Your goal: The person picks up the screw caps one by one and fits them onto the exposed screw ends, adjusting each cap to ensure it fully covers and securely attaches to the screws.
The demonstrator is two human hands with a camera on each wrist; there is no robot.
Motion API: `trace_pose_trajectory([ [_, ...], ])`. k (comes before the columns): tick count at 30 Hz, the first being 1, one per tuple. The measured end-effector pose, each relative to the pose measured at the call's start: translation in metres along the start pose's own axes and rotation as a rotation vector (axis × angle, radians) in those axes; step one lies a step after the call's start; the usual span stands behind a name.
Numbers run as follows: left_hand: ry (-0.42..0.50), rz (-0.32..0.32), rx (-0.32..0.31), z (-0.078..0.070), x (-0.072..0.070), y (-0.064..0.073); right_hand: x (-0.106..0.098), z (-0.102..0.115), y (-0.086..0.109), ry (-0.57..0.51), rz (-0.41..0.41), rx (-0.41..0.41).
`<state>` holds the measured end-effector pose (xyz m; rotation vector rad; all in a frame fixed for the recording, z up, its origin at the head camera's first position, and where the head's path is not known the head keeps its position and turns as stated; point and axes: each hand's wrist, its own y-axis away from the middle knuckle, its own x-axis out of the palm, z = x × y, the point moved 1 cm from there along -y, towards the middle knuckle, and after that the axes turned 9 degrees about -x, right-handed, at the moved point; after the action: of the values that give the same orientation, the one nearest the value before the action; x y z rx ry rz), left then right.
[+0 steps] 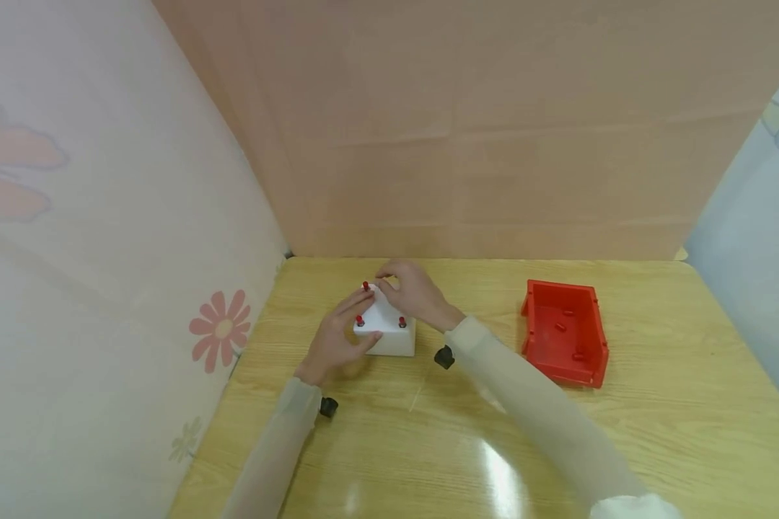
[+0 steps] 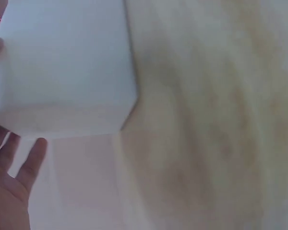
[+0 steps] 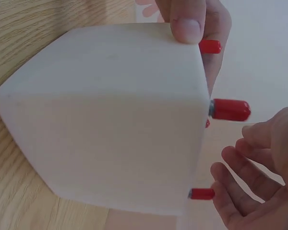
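A white block [image 1: 381, 342] stands on the table, with small red-capped posts at the corners of its upper face. My left hand [image 1: 337, 336] grips the block from the left, its thumb [image 3: 187, 29] on the block's front side near the upper edge. My right hand [image 1: 419, 294] is over the far right corner, its fingers loosely bent. In the right wrist view, one fingertip is right at the end of a red cap [image 3: 202, 193]. Another red cap [image 3: 231, 109] rises at the near right corner. From the head, my right hand hides the far right corner.
A red bin [image 1: 561, 288] with several small red caps lying inside stands to the right on the wooden table [image 1: 669, 404]. Beige fabric [image 1: 493, 144] rises behind the table. A flower-patterned sheet [image 1: 149, 238] borders the left side.
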<state>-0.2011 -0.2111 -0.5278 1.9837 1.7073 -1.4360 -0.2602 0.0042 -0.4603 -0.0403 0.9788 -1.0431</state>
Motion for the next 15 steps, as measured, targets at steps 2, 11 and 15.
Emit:
trace_pose_trajectory([
  [2,-0.034,0.005,0.017,-0.002,-0.004,-0.005,-0.007,0.000,0.004,0.016,-0.023,-0.017],
  [11,-0.183,0.044,-0.025,-0.015,-0.016,-0.013,-0.042,-0.002,0.034,0.055,-0.077,-0.013],
  [15,-0.241,0.041,-0.063,-0.020,-0.023,-0.014,-0.065,-0.007,0.053,0.093,-0.053,0.033],
])
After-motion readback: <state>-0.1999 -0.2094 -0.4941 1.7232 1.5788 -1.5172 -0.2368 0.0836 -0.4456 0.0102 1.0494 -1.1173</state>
